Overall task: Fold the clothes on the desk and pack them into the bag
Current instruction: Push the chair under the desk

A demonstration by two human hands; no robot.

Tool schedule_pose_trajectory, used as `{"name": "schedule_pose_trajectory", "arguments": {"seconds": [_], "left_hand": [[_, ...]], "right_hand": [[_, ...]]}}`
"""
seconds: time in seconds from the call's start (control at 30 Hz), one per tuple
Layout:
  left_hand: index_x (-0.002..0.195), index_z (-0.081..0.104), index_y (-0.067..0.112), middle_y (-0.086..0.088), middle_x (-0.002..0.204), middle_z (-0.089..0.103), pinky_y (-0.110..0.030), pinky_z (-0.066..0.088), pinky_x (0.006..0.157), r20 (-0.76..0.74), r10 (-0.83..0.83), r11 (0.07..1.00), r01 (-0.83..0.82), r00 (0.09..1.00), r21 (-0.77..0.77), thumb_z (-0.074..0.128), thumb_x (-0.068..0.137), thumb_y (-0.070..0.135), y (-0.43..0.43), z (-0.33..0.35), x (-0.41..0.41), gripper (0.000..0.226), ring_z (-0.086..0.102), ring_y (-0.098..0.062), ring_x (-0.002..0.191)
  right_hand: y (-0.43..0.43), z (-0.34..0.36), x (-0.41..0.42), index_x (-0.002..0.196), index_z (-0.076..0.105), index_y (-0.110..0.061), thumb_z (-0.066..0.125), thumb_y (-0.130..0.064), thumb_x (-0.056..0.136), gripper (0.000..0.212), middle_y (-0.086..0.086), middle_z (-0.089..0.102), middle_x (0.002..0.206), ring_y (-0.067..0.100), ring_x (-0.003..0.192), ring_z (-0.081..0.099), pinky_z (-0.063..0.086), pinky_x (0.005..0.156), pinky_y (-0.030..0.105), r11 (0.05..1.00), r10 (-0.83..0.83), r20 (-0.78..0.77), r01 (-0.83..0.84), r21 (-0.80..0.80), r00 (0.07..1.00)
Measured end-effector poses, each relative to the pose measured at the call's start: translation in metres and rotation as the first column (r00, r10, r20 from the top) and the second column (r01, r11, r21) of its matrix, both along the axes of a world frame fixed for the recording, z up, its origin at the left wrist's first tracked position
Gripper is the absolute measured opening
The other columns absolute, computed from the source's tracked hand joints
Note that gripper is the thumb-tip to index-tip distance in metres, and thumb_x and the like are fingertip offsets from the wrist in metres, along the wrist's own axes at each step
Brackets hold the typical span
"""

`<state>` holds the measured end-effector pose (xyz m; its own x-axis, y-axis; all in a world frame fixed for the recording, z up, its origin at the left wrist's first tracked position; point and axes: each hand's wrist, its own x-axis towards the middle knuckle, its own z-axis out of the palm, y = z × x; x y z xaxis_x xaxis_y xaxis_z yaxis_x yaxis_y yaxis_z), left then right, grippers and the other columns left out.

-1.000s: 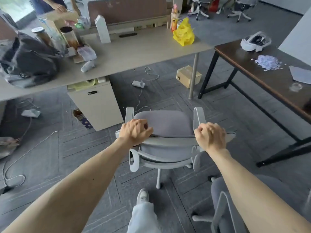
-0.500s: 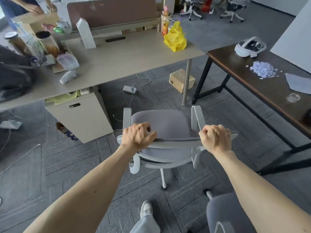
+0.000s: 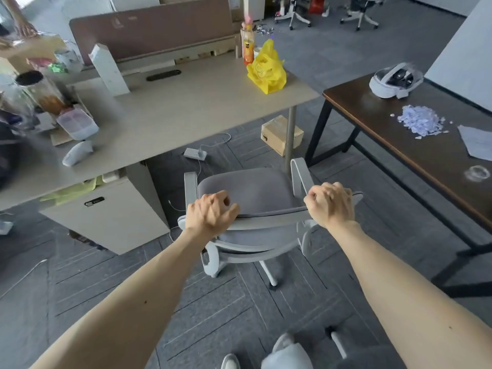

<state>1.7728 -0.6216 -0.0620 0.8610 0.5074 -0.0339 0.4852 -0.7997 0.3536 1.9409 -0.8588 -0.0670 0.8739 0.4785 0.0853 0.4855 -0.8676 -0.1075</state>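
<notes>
My left hand (image 3: 210, 213) and my right hand (image 3: 330, 205) both grip the top edge of the backrest of a grey office chair (image 3: 250, 193), which faces a beige desk (image 3: 186, 115). At the far left edge a dark grey bag (image 3: 5, 153) lies on that desk, mostly cut off by the frame. I see no clothes laid out on the desk.
The desk holds a yellow plastic bag (image 3: 266, 71), an orange bottle (image 3: 247, 46), a white carton (image 3: 109, 70), jars and a plastic box (image 3: 77, 125). A drawer cabinet (image 3: 106, 217) stands below. To the right, a dark table (image 3: 415, 145) carries a white headset (image 3: 394, 79) and paper scraps (image 3: 420, 122). Cables and a cardboard box (image 3: 279, 134) lie on the floor.
The view has swung to the right and forward, so the dark bag has slid almost out of frame. Both hands keep their grip on the chair back, now closer to the desk.
</notes>
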Motion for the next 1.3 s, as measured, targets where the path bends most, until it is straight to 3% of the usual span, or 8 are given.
{"name": "schedule_pose_trajectory", "arguments": {"seconds": [0.3,0.83,1.13,1.3], "left_hand": [[0.082,0.056,0.024,-0.003,0.076,0.064,-0.034,0.046,0.068,0.001,0.074,0.997,-0.074,0.997,0.002,0.041,0.071,0.053,0.042,-0.002,0.11,0.035,0.06,-0.03,0.072],[0.091,0.061,0.025,-0.004,0.091,0.066,-0.034,0.039,0.073,0.022,0.245,0.969,-0.245,0.969,0.032,0.039,0.074,0.051,0.1,-0.003,0.278,0.038,0.06,-0.031,0.089],[0.086,0.06,0.024,-0.005,0.084,0.065,-0.034,0.039,0.069,0.042,0.269,0.963,-0.269,0.962,-0.009,0.041,0.073,0.051,0.154,-0.001,0.35,0.036,0.059,-0.033,0.081],[0.085,0.059,0.023,-0.004,0.08,0.064,-0.033,0.039,0.068,0.072,0.287,0.958,-0.286,0.955,-0.019,0.044,0.078,0.05,0.167,-0.005,0.386,0.032,0.059,-0.033,0.078]], "right_hand": [[0.044,-0.002,0.113,0.092,0.073,-0.016,0.029,-0.041,0.079,0.052,0.007,0.072,0.093,0.027,0.089,0.056,0.036,0.077,0.038,0.997,0.058,0.015,-0.059,0.046,0.998],[0.135,-0.003,0.315,0.096,0.071,-0.019,0.03,-0.042,0.079,0.05,0.008,0.071,0.101,0.029,0.095,0.057,0.039,0.082,0.039,0.975,0.222,0.012,-0.222,0.02,0.975],[0.197,-0.001,0.393,0.094,0.072,-0.019,0.027,-0.042,0.078,0.053,0.008,0.071,0.103,0.032,0.1,0.057,0.04,0.085,0.041,0.973,0.23,0.023,-0.23,0.028,0.973],[0.221,0.002,0.443,0.09,0.072,-0.019,0.029,-0.04,0.079,0.049,0.007,0.072,0.096,0.031,0.092,0.057,0.038,0.08,0.038,0.962,0.27,0.023,-0.271,0.031,0.962]]}}
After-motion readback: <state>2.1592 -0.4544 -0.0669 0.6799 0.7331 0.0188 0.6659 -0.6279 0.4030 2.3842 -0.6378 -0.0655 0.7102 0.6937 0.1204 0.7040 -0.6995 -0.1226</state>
